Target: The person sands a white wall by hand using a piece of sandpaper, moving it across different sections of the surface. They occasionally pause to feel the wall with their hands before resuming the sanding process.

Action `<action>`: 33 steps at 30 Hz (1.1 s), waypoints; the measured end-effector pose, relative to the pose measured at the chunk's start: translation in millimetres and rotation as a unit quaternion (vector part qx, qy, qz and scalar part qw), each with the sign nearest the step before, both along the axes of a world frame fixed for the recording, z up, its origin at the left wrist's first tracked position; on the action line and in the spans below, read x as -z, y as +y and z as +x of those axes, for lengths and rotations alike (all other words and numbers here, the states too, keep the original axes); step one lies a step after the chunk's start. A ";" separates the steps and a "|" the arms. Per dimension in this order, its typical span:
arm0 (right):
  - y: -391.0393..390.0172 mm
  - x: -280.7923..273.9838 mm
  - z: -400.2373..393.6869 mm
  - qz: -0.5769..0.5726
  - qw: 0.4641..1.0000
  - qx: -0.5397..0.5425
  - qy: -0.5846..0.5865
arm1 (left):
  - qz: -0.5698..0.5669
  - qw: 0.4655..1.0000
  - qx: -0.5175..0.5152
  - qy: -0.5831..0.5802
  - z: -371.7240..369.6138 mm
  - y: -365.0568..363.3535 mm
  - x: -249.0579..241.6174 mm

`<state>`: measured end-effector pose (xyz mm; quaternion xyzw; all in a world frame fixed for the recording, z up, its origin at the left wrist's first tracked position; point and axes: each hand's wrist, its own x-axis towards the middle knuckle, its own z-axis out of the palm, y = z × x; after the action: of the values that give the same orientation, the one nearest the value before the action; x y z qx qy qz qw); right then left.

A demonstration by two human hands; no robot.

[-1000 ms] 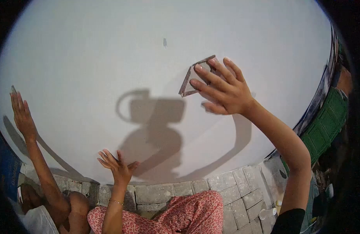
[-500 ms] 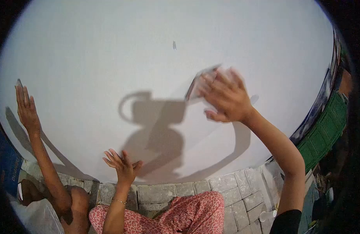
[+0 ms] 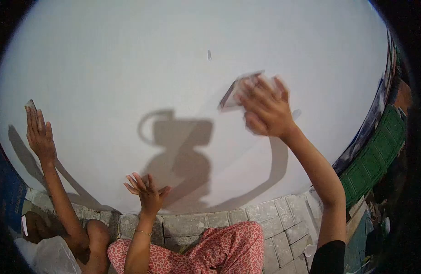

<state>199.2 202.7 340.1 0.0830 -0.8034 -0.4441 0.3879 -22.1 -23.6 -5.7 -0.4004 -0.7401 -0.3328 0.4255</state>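
Observation:
Against the white wall (image 3: 311, 59), my right hand (image 3: 268, 107) presses a flat, folded-looking sheet or pad (image 3: 235, 91), its dark edges showing past the fingers. Motion blurs the fingertips. Low at the centre, my left hand (image 3: 149, 192) is raised with its fingers spread and nothing in it; a thin bracelet circles the wrist. The shadow of a head and arms (image 3: 183, 132) falls on the wall between my hands. A small grey mark (image 3: 209, 55) shows higher up.
At the left, another person's hand (image 3: 40, 137) holds a small pad (image 3: 31, 105) flat against the wall. Grey paving blocks (image 3: 183, 226) run along the wall's foot. A green panel (image 3: 374, 155) stands at the right, and a pale cup (image 3: 310, 250) sits on the paving.
My right hand and its pad have shifted slightly on the wall, still blurred. My left hand stays spread, a little further right. The other person's hand appears slightly lower and further right.

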 end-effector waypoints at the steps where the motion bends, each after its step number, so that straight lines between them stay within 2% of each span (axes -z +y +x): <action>1: -5.7 -4.5 1.4 -0.092 0.993 -0.006 0.074 | 0.004 1.000 -0.004 0.001 0.2 -0.1 -1.2; 4: -18.4 13.7 2.1 -0.141 0.988 -0.057 0.029 | 0.015 1.000 -0.006 0.007 0.0 0.4 -0.2; 5: -14.5 20.1 4.2 -0.044 0.996 -0.020 -0.081 | 0.015 1.000 -0.004 0.008 -0.3 0.4 -0.8; 6: -11.2 19.4 5.6 -0.043 0.996 -0.018 -0.081 | 0.017 1.000 -0.004 0.014 -0.4 0.8 -1.9; 8: -6.5 15.6 5.9 0.004 0.998 -0.013 -0.059 | 0.019 1.000 -0.006 0.017 -0.5 0.4 -3.9; 9: -7.2 13.4 9.5 -0.065 0.998 0.025 0.006 | 0.013 1.000 -0.003 0.012 0.8 -0.3 -5.1; 10: -7.2 16.1 5.6 -0.065 0.998 0.024 0.004 | 0.006 1.000 0.000 0.008 2.2 -0.9 -6.8; 12: -10.7 25.5 1.6 -0.181 0.977 -0.067 0.091 | 0.004 1.000 -0.008 0.011 3.4 -1.3 -5.7; 14: -21.2 29.7 10.5 -0.075 0.992 -0.009 -0.101 | 0.006 1.000 -0.013 0.016 2.0 -0.7 -5.7; 16: -13.2 24.2 13.4 -0.001 0.993 0.000 -0.117 | 0.004 1.000 -0.004 0.017 0.8 -1.9 -3.3; 18: -2.5 23.8 14.9 -0.107 0.993 0.017 0.049 | 0.003 1.000 -0.002 0.011 -0.1 -1.6 0.9; 19: 2.5 31.2 9.1 -0.164 0.977 -0.026 0.134 | 0.004 1.000 -0.001 0.009 -0.2 -1.3 1.3; 20: 2.0 40.5 8.9 -0.164 0.977 -0.027 0.134 | 0.004 1.000 -0.002 0.009 0.5 -1.5 1.0; 22: -4.5 60.2 13.8 -0.100 0.994 0.016 -0.046 | 0.009 1.000 -0.007 0.026 0.1 -0.5 -0.9; 23: 1.5 63.1 15.7 0.006 0.992 -0.032 -0.120 | 0.012 1.000 -0.007 0.027 -0.7 1.0 -0.6; 24: 6.3 62.3 18.6 0.006 0.992 -0.031 -0.121 | 0.017 1.000 -0.003 0.009 -0.8 1.6 0.8; 26: 13.4 62.2 23.4 -0.076 0.995 0.042 0.056 | 0.020 1.000 -0.001 -0.011 -1.0 1.3 3.8; 27: 13.3 66.2 24.1 -0.182 0.971 0.033 0.150 | 0.022 1.000 0.000 -0.009 -0.9 1.6 4.4; 28: 7.1 74.2 23.1 -0.181 0.972 0.031 0.149 | 0.025 1.000 0.000 -0.004 -1.1 1.1 3.3; 30: -9.4 98.1 24.2 -0.249 0.961 -0.007 0.121 | 0.018 1.000 -0.007 0.004 1.3 -1.0 1.0; 32: -1.5 113.7 29.1 -0.064 0.997 0.026 -0.015 | 0.017 1.000 -0.015 0.010 0.8 1.0 -3.3; 33: -1.8 112.1 28.9 -0.122 0.990 0.052 0.043 | 0.016 1.000 -0.011 0.003 1.1 0.3 -3.8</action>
<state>228.0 200.9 228.0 -0.0259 -0.8373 -0.3659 0.4055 -21.0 -23.4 -1.9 -0.3865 -0.7376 -0.3386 0.4381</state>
